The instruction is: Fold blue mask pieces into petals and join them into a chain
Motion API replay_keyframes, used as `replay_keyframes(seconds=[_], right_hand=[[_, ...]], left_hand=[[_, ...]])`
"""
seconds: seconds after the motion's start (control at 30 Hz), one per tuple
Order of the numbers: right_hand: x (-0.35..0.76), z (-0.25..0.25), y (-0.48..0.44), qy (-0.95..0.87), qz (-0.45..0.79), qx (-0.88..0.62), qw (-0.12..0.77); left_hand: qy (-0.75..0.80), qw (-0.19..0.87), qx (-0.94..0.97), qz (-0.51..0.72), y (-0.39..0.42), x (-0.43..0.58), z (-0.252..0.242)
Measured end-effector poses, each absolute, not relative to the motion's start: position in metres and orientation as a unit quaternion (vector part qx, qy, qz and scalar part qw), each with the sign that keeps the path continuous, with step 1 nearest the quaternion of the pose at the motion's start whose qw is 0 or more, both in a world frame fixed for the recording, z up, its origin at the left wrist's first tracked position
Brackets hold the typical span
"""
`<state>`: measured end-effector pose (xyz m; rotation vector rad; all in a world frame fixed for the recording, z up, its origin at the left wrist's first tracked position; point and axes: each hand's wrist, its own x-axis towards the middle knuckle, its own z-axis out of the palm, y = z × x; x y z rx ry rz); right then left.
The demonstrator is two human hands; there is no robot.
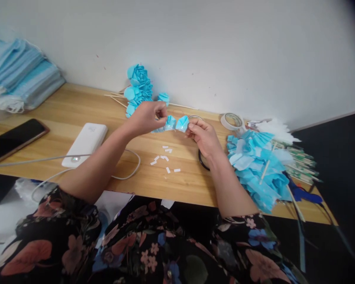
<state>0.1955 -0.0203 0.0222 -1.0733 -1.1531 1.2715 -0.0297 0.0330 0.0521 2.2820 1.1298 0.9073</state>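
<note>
Both my hands are raised a little above the wooden table (77, 106), pinching a strip of folded light-blue petal pieces (175, 123) between them. My left hand (148, 116) is closed on the strip's left end. At the right end my right hand (202, 136) grips with thumb and fingers. Finished blue paper flowers on sticks (139, 88) lie just behind my left hand, against the wall. Several small white tape bits (165, 159) lie on the table below my hands.
A heap of blue cut pieces with sticks (258, 167) lies right of my right hand, a tape roll (232, 120) behind it. A white power bank (85, 144) with cable, a dark phone (14, 138) and stacked blue face masks (20, 75) are on the left.
</note>
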Motion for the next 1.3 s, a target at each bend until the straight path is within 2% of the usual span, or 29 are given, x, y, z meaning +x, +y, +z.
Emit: replay_keyframes(seconds=[0.23,0.6,1.3], right_hand=[[0.191,0.012,-0.019,-0.497,0.541,-0.456,0.503],[0.192,0.012,-0.019,-0.52,0.514,-0.48,0.485],[0.192,0.015,-0.021,-0.576,0.437,-0.508,0.467]], left_hand=[[0.385,0.223,0.83,0.337,0.026,-0.033,0.044],[0.329,0.159,0.865,0.342,0.027,-0.036,0.037],[0.307,0.176,0.872,0.339,0.03,-0.037,0.036]])
